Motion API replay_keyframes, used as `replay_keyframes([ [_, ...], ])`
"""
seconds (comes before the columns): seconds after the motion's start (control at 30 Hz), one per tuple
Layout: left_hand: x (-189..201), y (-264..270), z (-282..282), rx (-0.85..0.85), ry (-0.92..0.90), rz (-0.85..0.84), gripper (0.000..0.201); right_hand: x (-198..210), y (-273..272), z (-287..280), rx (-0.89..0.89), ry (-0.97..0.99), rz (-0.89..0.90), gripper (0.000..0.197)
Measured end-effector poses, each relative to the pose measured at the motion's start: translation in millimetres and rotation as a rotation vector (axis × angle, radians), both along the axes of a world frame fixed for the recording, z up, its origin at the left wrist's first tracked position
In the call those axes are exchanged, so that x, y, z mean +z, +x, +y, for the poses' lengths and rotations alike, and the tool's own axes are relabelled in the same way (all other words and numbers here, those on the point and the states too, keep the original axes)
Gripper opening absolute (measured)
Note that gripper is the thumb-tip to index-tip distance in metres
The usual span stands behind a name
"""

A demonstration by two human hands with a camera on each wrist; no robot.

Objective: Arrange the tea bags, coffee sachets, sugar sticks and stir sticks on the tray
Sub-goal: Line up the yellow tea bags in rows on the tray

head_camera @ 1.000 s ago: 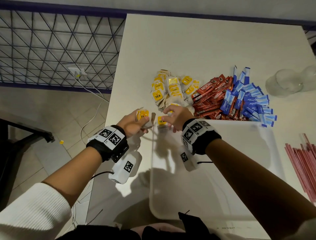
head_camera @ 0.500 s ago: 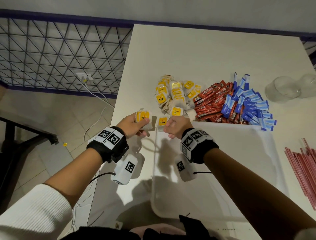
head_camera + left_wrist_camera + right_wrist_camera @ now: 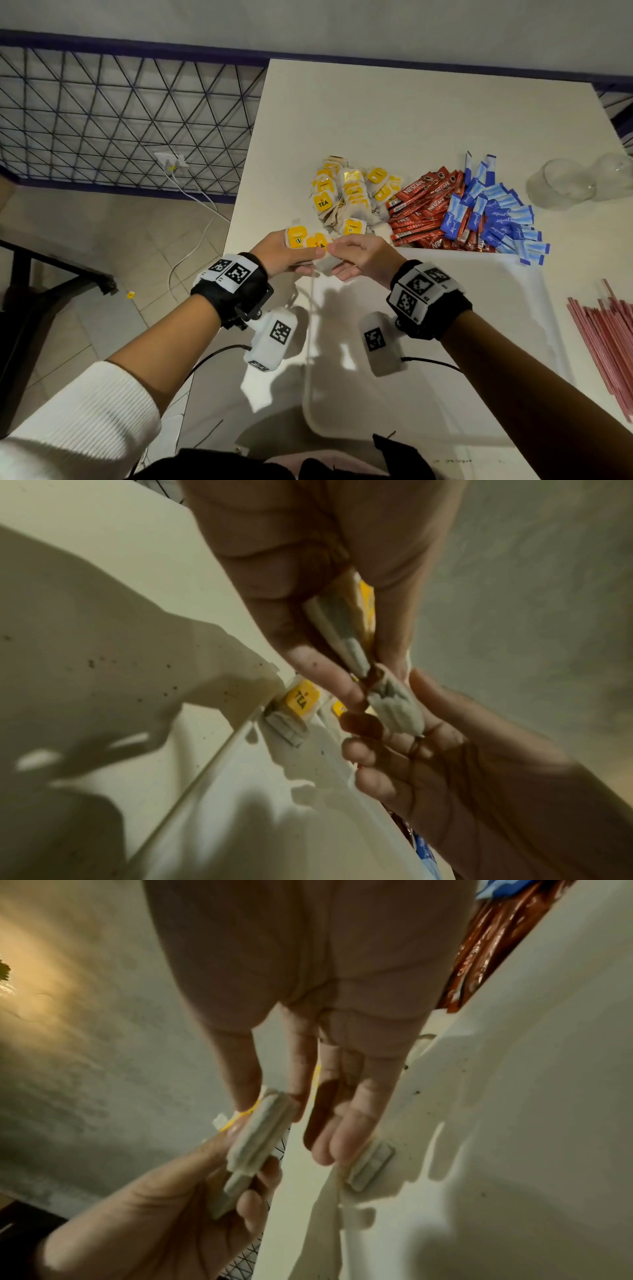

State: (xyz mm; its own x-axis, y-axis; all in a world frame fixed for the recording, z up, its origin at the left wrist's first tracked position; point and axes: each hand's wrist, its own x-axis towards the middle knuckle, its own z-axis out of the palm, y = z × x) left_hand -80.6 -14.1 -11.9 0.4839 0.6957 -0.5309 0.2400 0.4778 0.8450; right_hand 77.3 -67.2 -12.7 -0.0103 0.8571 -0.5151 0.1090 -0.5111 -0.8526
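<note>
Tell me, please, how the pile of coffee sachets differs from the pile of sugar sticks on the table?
The coffee sachets are red with white Nescafe lettering; the sugar sticks are blue and pale blue. The coffee sachets lie between the tea bags and the sugar sticks, which sit nearest the glass jars. Both piles are loose heaps on the table, beyond the tray, untouched by either hand.
</note>
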Motion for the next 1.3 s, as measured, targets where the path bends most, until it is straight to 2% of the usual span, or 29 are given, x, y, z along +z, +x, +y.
replay_keyframes([
  [0.17, 0.7, 7.2, -4.7, -0.031, -0.010, 0.081, 0.006, 3.3, 5.5, -8.8, -0.018, 0.020, -0.037, 0.011],
  [0.3, -5.9, 8.2, -5.7, 0.039, 0.003, 0.154, 0.011, -5.5, 5.5, -5.9, 0.000, -0.047, -0.104, 0.034],
  [0.4, -9.9, 7.1, -6.1, 0.065, -0.018, 0.184, 0.013, -10.1, 1.4, -0.9, -0.006, -0.108, -0.128, 0.039],
  [0.5, -14.9, 5.6, -5.5, 0.074, -0.060, 0.167, 0.011, -17.4, -2.3, 4.1, -0.042, -0.185, -0.133, 0.035],
  [0.6, -23.0, 6.7, -3.7, 0.081, -0.023, 0.213, 0.012, -29.3, -4.5, 5.4, -0.060, -0.161, -0.272, 0.017],
  [0.63, -26.2, 7.2, -2.3, 0.083, 0.002, 0.245, 0.012, -31.7, -4.6, 5.2, -0.074, -0.138, -0.303, 0.020],
  [0.83, -27.5, 9.0, 3.8, -0.093, 0.223, 0.463, 0.020, -33.9, -3.7, 8.2, -0.055, -0.106, -0.395, 0.030],
  [0.93, -27.3, 5.7, 6.5, -0.128, 0.267, 0.479, 0.021, -37.4, -3.5, 10.2, -0.038, -0.126, -0.402, 0.027],
  [1.0, -27.1, 3.7, 6.1, -0.160, 0.240, 0.425, 0.021, -38.6, -4.1, 9.9, -0.045, -0.126, -0.402, 0.023],
  [1.1, -22.6, 4.6, 1.1, -0.222, 0.245, 0.449, 0.027, -37.8, -2.4, 10.0, -0.069, -0.124, -0.417, 0.015],
  [1.2, -18.9, 7.7, -4.7, -0.232, 0.257, 0.507, 0.044, -40.3, -0.1, 11.7, -0.054, -0.112, -0.452, 0.024],
  [1.3, -17.1, 10.3, -7.1, -0.229, 0.302, 0.596, 0.060, -39.7, -2.6, 13.0, -0.079, -0.118, -0.391, 0.022],
])
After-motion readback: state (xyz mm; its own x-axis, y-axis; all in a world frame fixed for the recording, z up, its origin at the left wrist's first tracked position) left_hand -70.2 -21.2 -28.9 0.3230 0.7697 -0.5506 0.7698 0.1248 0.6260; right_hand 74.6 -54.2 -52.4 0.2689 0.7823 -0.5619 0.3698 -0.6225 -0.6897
